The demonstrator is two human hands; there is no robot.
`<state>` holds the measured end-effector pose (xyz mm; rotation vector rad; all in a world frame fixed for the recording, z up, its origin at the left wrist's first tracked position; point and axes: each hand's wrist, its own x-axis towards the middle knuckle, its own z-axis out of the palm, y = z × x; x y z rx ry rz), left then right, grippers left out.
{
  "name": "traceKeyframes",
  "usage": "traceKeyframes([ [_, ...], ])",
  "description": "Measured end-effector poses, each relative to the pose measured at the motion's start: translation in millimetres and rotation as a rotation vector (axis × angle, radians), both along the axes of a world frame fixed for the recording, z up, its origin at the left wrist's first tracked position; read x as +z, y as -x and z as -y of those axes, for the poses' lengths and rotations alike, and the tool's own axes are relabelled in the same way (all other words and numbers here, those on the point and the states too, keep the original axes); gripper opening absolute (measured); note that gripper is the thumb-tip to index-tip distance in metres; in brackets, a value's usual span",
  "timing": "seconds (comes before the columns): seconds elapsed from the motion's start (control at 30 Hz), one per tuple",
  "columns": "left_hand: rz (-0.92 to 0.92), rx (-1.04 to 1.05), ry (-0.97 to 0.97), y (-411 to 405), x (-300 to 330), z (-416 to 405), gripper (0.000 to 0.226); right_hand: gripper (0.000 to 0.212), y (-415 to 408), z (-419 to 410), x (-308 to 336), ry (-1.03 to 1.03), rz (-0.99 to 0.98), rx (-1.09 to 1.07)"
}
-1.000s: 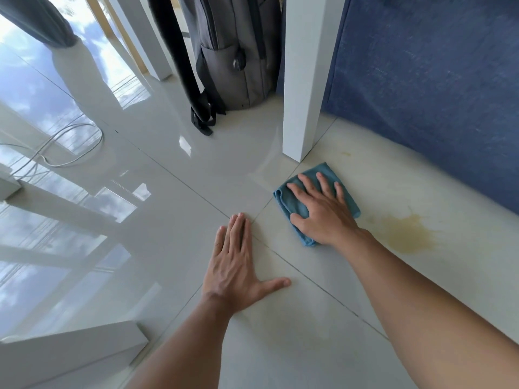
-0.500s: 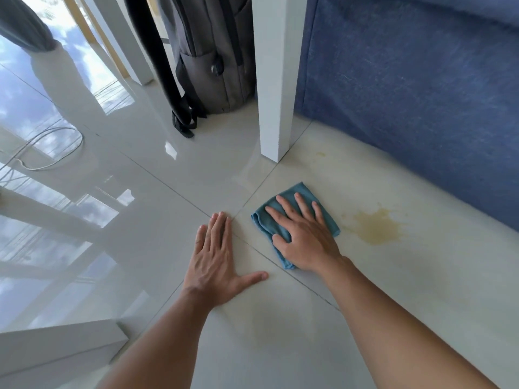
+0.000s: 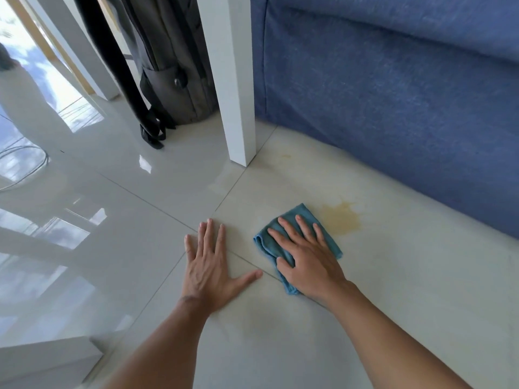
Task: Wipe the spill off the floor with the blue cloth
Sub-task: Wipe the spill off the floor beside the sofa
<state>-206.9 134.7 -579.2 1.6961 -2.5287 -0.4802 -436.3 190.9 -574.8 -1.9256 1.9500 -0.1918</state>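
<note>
A folded blue cloth (image 3: pixel 304 217) lies flat on the pale tiled floor. My right hand (image 3: pixel 306 255) presses down on it with fingers spread and the thumb over its near edge. A yellowish-brown spill (image 3: pixel 341 220) stains the tile just right of the cloth's far corner, touching or almost touching it. A fainter yellow mark (image 3: pixel 285 156) shows farther back near the table leg. My left hand (image 3: pixel 209 265) rests flat on the floor to the left of the cloth, palm down, holding nothing.
A white table leg (image 3: pixel 237 108) stands just behind the cloth. A blue sofa (image 3: pixel 393 108) borders the floor at the right. A grey backpack (image 3: pixel 174 80) leans behind the leg. A cable (image 3: pixel 33 164) lies far left; a white block (image 3: pixel 47 360) sits bottom left.
My right hand has slid the cloth to the right, closing the gap to the spill. My view has shifted, and my left hand stays planted on the floor.
</note>
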Motion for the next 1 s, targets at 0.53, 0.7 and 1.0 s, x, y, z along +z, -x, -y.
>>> traceKeyframes([
  [0.53,-0.084,-0.148,0.029,59.1,-0.3,92.5,0.144,0.076,34.1,106.7,-0.7,-0.037,-0.130,-0.068],
  [0.7,-0.034,-0.204,0.028,57.2,-3.8,93.9,0.146,0.083,54.2,153.7,-6.3,-0.006,-0.159,-0.248],
  [1.0,0.020,-0.218,0.008,56.9,-3.6,98.0,0.145,0.082,68.3,186.6,-3.8,-0.008,-0.144,-0.124],
])
